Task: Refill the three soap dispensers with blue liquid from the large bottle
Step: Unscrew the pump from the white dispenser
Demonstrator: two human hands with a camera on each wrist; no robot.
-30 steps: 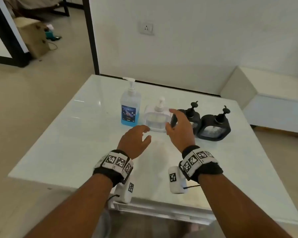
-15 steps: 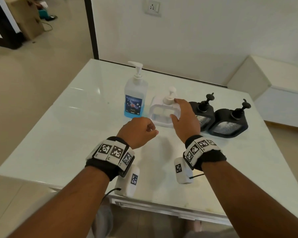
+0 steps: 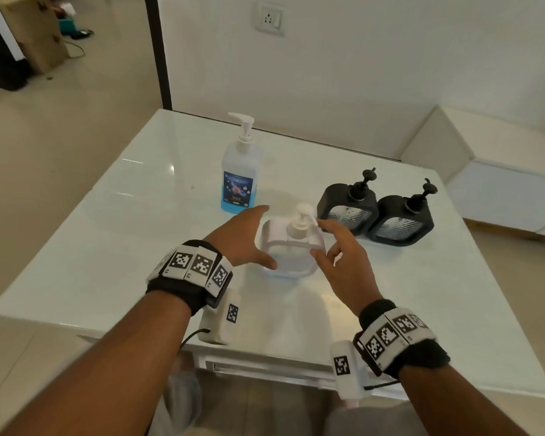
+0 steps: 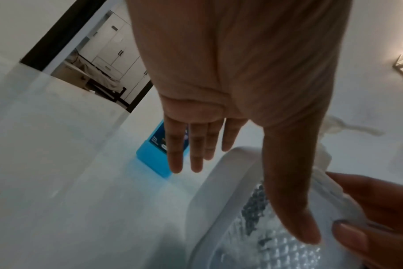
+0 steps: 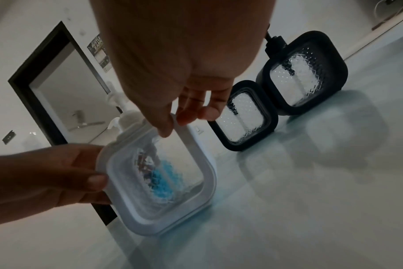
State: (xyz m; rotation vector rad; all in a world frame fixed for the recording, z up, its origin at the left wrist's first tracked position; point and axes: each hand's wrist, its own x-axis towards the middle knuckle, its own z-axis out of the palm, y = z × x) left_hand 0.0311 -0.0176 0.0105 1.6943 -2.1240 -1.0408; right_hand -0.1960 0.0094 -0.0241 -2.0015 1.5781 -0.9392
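The large clear bottle with blue liquid at its bottom stands at the back of the white glass table; its blue base shows past my fingers. The white pump dispenser stands nearer me, between my hands. My left hand lies along its left side with straight fingers, thumb on the front frame. My right hand pinches its upper right corner, thumb in front. Blue shows through its textured window. Two black dispensers stand side by side to the right.
A low white cabinet stands off the table's right side. The wall with a socket is behind the table. A doorway with a cardboard box is at far left. The table's front edge is close under my wrists.
The white dispenser has come out of the row toward me under my right hand. My left hand has uncurled from a fist and moved to the dispenser's left side.
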